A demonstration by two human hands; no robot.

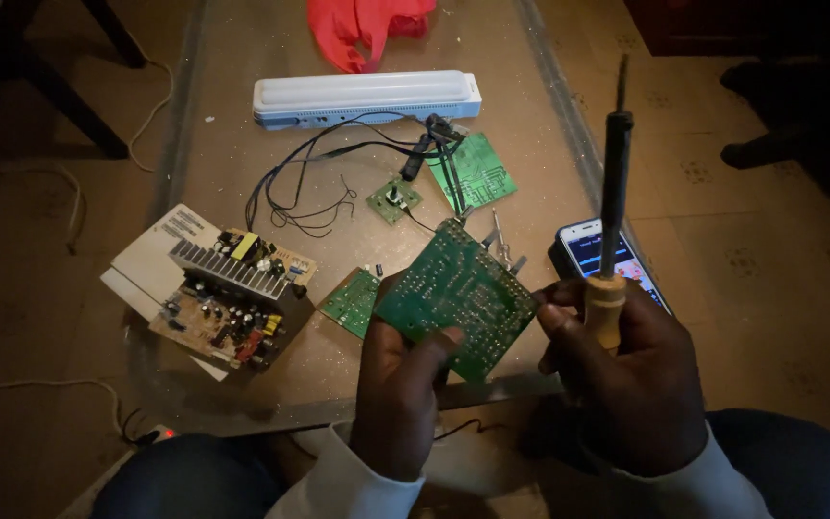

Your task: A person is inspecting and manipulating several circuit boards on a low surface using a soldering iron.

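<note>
I've got the left hand (398,384) clamped on a green circuit board (455,293), thumb across its lower edge, the solder side tilted up toward the camera just above the near edge of the bench (232,163). The right hand (626,370) is wrapped tight round the wooden grip of a soldering iron (612,207), shaft pointing up and away, tip well clear of the board. So by my read this is the inspection step: board held up, iron parked at the ready. What comes after calls for swinging that tip down onto one joint while the left hand keeps the board steady and fingers stay off the copper.

On the bench: a larger amplifier board (232,298) with a finned heatsink to the left, a small green board (353,303) just beside the held one, another green board (477,168) further back, tangled black wires (309,197), a white tube lamp (367,98), and a lit phone (602,255) to the right.
</note>
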